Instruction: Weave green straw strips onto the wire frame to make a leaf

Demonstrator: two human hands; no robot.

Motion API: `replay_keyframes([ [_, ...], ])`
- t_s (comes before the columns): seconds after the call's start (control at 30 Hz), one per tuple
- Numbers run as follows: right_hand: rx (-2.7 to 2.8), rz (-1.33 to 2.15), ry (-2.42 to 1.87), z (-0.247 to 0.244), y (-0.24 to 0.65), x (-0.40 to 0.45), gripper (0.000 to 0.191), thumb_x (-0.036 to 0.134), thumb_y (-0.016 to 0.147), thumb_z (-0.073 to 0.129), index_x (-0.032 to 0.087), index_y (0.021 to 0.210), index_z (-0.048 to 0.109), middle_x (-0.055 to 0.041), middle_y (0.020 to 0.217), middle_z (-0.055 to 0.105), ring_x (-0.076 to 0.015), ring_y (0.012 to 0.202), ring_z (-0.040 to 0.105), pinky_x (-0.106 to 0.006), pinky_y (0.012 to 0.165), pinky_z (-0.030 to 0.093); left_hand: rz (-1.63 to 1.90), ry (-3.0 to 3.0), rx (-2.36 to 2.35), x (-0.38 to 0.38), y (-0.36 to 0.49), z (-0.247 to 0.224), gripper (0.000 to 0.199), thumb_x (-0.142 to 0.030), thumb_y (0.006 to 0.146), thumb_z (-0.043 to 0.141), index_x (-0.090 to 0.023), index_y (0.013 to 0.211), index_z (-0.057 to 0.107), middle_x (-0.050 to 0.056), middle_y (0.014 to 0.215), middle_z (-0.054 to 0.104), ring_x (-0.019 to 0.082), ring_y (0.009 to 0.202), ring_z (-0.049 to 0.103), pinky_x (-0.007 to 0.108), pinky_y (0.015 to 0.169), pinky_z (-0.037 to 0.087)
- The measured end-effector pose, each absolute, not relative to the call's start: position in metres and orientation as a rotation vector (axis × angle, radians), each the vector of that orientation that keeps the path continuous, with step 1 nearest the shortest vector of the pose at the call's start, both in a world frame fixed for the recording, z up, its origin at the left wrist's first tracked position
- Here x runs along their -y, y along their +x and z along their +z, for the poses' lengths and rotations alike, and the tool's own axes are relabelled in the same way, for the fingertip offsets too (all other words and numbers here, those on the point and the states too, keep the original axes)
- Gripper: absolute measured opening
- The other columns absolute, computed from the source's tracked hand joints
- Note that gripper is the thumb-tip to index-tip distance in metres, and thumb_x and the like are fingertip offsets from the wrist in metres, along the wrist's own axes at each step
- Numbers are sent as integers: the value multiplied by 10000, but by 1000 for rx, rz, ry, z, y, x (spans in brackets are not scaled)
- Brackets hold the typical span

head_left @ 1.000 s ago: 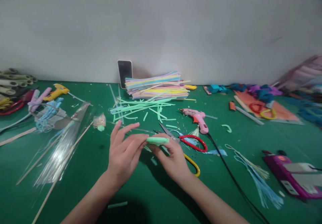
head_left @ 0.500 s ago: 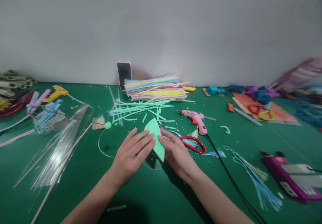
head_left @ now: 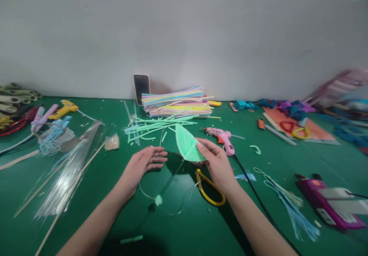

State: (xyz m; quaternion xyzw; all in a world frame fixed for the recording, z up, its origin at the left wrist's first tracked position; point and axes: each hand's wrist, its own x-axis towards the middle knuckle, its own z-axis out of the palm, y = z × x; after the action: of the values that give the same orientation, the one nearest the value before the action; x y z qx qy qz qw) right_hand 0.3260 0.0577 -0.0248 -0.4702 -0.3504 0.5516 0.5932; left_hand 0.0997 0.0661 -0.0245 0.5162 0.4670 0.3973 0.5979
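Note:
My right hand [head_left: 218, 162] pinches a light green leaf shape [head_left: 186, 143] made of fuzzy strips, its pointed tip up. To its left my left hand [head_left: 145, 164] is open, fingers stretched towards the leaf. A thin clear line [head_left: 140, 181] curves across my left fingers down to a small green fuzzy tuft [head_left: 158, 200]; whether the fingers touch the line I cannot tell. Beneath my right hand are scissors with a yellow handle loop [head_left: 211, 191], the rest mostly hidden.
Cut green strips [head_left: 161, 123] and a bundle of pastel strips [head_left: 175, 102] lie ahead. A phone [head_left: 142, 88] leans on the wall. A pink glue gun [head_left: 221, 135] with a black cord is to the right. Sticks and clear plastic sleeves [head_left: 69, 175] lie left.
My left hand has let go of the leaf and moved left. My right hand has turned the leaf and raised it slightly. The tuft on the line has swung nearer; the yellow scissor loop now shows.

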Motion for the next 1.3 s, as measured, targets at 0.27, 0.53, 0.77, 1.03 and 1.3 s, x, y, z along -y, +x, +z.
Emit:
replay_keyframes([
  [0.27,1121,1175,-1265,-30,324,-60,285,445,735,764,211,898,763,-19,857,729,-142,641,580,-229,499,429,677,536,-755,-59,114,-27,821,-755,876,232,-90,959,707,195,962,763,297,874,743,404,769,581],
  [0.53,1346,1029,-1271,-29,323,-59,200,388,790,727,244,923,768,-35,961,758,-233,909,658,-357,808,490,645,528,-613,-65,106,-26,734,-679,905,352,-50,1007,717,196,969,765,333,960,722,379,746,589],
  [0.77,1396,1028,-1240,-31,322,-58,255,390,868,640,238,1054,724,-55,1036,741,-228,934,657,-366,809,493,756,534,-664,-71,93,-23,603,-564,958,365,-85,1124,691,191,1069,747,308,970,720,371,738,596],
  [1.03,1250,1163,-1110,-35,312,-53,164,355,835,700,227,936,717,-17,880,701,-156,793,611,-261,702,467,779,547,-668,-71,95,-31,437,-436,963,474,-88,916,735,135,822,763,239,800,719,381,742,587],
  [1.3,898,1421,-843,-38,288,-36,97,286,845,658,237,921,691,-6,888,651,-164,845,591,-269,787,451,689,990,-830,-58,110,-26,346,-362,864,670,-191,1164,667,122,1176,689,229,1022,646,320,843,504],
])
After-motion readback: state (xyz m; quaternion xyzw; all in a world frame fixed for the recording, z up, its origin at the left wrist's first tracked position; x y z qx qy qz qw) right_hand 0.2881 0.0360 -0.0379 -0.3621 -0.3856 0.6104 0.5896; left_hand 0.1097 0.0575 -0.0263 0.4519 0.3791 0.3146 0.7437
